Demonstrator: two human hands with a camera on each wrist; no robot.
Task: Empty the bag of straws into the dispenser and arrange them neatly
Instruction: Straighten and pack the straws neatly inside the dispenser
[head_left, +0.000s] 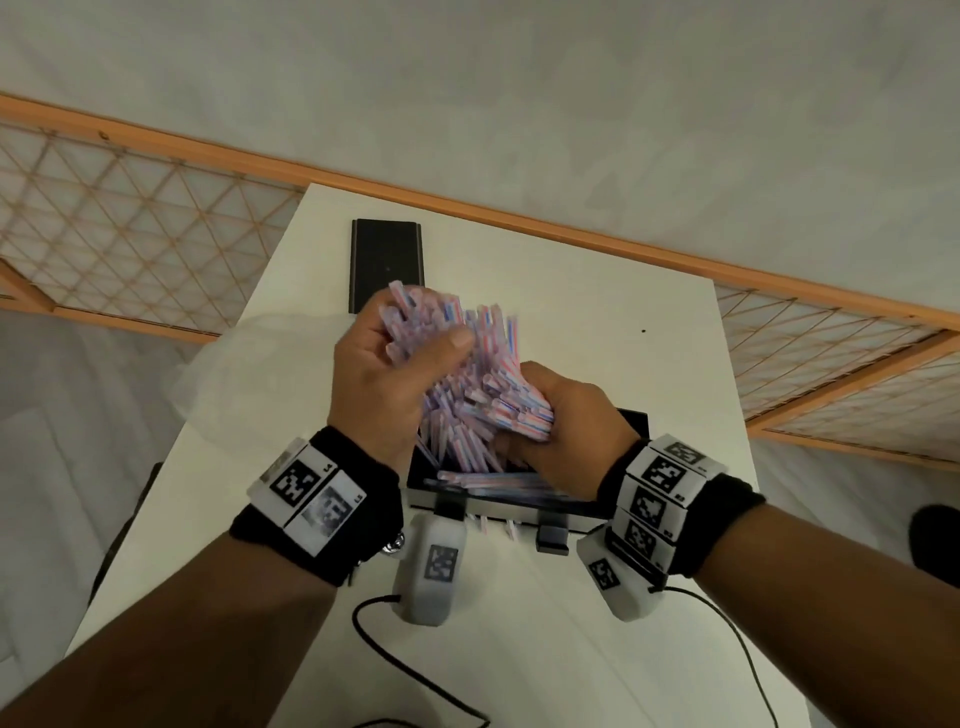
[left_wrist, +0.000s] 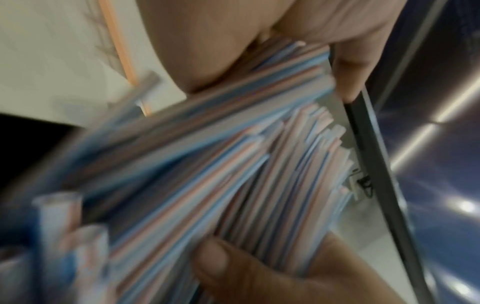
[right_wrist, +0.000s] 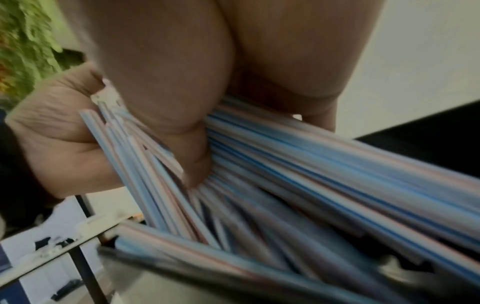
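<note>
My left hand (head_left: 387, 374) and right hand (head_left: 563, 421) both clamp the straws (head_left: 467, 374) above the open dispenser (head_left: 631, 423). I think they are light and slippery, so I should grip mid-length.

This looks like a plain indoor room set up for recording rather than a working café or kitchen. A bare white counter (head_left: 597, 322) stands against a pale wall (head_left: 519, 93), with a wooden rail (head_left: 519, 215) and lattice panels (head_left: 130, 218) of light wood running behind it. On the counter sit only a black straw dispenser (head_left: 631, 418), a black lid (head_left: 385, 265) and a clear plastic bag (head_left: 249, 374). Both wrists carry bands with printed square markers (head_left: 296, 480) and cabled camera units (head_left: 434, 566), which points to a staged data-collection space.
</note>
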